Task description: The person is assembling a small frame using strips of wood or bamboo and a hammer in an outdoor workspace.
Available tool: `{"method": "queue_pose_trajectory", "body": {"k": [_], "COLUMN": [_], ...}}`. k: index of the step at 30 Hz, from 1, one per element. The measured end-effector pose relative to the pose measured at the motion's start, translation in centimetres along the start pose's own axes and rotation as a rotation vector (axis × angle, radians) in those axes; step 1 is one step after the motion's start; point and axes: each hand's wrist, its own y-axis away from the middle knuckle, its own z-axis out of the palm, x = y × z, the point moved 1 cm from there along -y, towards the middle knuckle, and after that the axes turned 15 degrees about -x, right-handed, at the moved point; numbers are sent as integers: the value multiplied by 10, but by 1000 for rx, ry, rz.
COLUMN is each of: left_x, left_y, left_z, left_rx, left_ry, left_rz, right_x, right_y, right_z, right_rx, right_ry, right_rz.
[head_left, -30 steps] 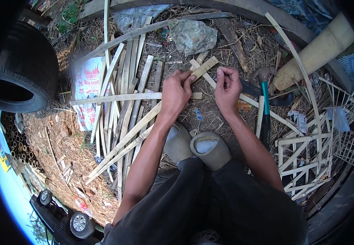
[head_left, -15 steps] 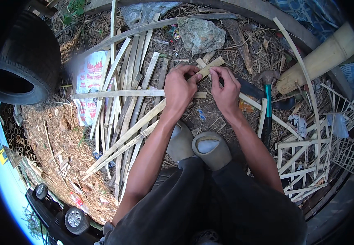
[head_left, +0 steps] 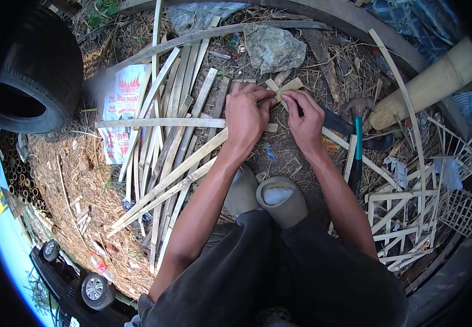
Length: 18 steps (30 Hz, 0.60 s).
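Note:
My left hand [head_left: 248, 115] is closed around pale bamboo strips [head_left: 289, 85] whose ends fan out past its fingers and cross one another. Long strips [head_left: 165, 122] run out from under that hand toward the left. My right hand [head_left: 304, 115] pinches at the crossing, thumb and forefinger close to the left fingertips; the exact contact spot is partly hidden. A hammer [head_left: 358, 143] with a teal and black handle lies to the right of my right hand, beside a dark, long object [head_left: 337, 121].
Loose bamboo strips [head_left: 179, 103] lie heaped at left over a printed sack [head_left: 120, 111]. A rock [head_left: 274, 49] sits ahead, a thick bamboo pole [head_left: 429, 84] at far right. Slatted bamboo frames [head_left: 402, 218] stand lower right. A tyre [head_left: 37, 82] is at left.
My right fingers have shifted from the strip's far end back to the crossing, closer to my left fingers. A second strip end shows more plainly there. The whole view has shifted slightly.

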Motion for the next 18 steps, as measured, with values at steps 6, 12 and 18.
{"method": "queue_pose_trajectory", "body": {"k": [6,12,18], "left_x": [-2,-6,-6], "left_y": [-2,-1,1], "left_z": [-1,6,7], "left_rx": [-18,-42,-3], "left_ry": [17,155,145], "left_rz": [-5,82,139], "right_x": [-5,-5,-4], "right_y": [-4,-4,-1], "right_z": [0,1,-1], "right_rx": [-24,-4,7], "right_ry": [73,7,-38], "right_rz": [-15,21,70]}}
